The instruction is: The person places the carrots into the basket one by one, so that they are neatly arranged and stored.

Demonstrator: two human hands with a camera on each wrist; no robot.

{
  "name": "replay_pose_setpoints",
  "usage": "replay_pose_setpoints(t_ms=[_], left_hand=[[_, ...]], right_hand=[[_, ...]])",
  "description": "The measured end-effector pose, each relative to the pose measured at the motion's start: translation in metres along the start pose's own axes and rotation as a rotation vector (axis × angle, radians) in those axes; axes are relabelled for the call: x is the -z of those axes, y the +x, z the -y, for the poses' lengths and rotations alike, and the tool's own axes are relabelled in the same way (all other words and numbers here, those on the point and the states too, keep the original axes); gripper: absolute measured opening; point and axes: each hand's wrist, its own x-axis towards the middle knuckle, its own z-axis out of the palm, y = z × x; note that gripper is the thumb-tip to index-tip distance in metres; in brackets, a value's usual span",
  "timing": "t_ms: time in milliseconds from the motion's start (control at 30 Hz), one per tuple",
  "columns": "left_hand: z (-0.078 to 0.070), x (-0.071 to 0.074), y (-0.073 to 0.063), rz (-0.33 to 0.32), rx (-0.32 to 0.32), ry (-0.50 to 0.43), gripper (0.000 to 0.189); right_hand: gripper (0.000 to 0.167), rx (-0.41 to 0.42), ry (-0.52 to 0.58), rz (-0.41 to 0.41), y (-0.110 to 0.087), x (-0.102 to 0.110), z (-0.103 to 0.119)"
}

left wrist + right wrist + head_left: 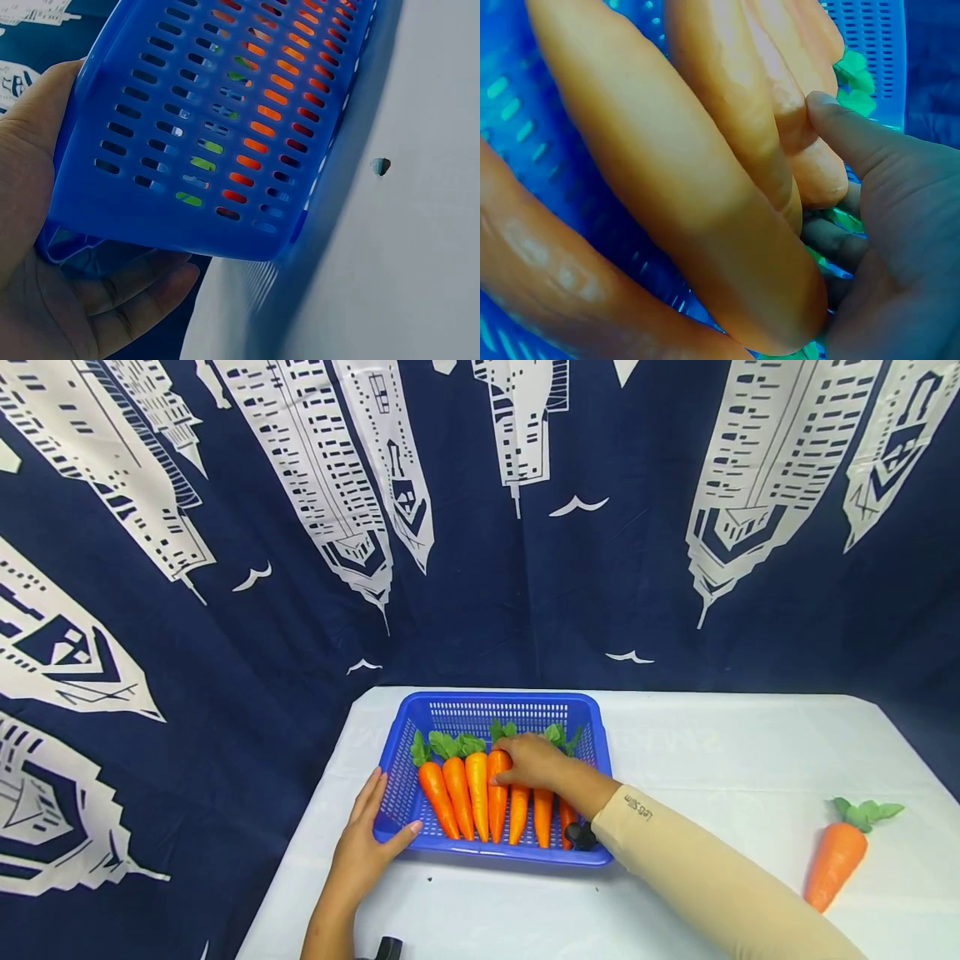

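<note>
A blue plastic basket (pixel 495 696) holds a row of several orange carrots (pixel 454 793) with green leaf tops toward the back. My left hand (pixel 363 843) holds the basket's near left corner, its thumb over the front rim and its fingers along the left side. In the left wrist view, the perforated basket wall (pixel 150 199) lies beside that hand's palm. Inside the basket, my right hand (pixel 534 762) grips a carrot (pixel 497 797) near its leafy top. The right wrist view shows the thumb (pixel 840 124) against the carrots, other fingers partly hidden behind them.
A lone carrot (pixel 836 864) with leaves lies on the white table (pixel 712 793) at the right. Behind the table hangs a dark blue curtain (pixel 480 610) printed with white buildings. Part of a black wrist camera (pixel 581 836) overlaps the basket's near right corner.
</note>
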Motion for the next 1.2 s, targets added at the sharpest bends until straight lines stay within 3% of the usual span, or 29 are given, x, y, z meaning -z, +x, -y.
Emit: replay_pose_setpoints(t_ms=[200, 333, 700, 1000, 1200], left_hand=[[-0.003, 0.001, 0.001, 0.0, 0.001, -0.002, 0.1], [-0.003, 0.001, 0.001, 0.0, 0.0, -0.005, 0.1], [-0.003, 0.0, 0.001, 0.002, 0.003, -0.003, 0.1], [-0.003, -0.002, 0.002, 0.01, 0.003, 0.002, 0.101], [-0.004, 0.0, 0.001, 0.013, 0.01, -0.007, 0.1]], right_hand=[[0.054, 0.0, -0.028, 0.018, 0.0, -0.001, -0.003], [0.054, 0.0, 0.009, 0.009, 0.002, 0.001, -0.006], [0.04, -0.016, 0.308, -0.203, 0.002, 0.025, -0.007], [0.032, 0.01, 0.52, -0.355, -0.025, 0.06, -0.003], [0.036, 0.006, 0.604, -0.433, -0.051, 0.078, -0.008]])
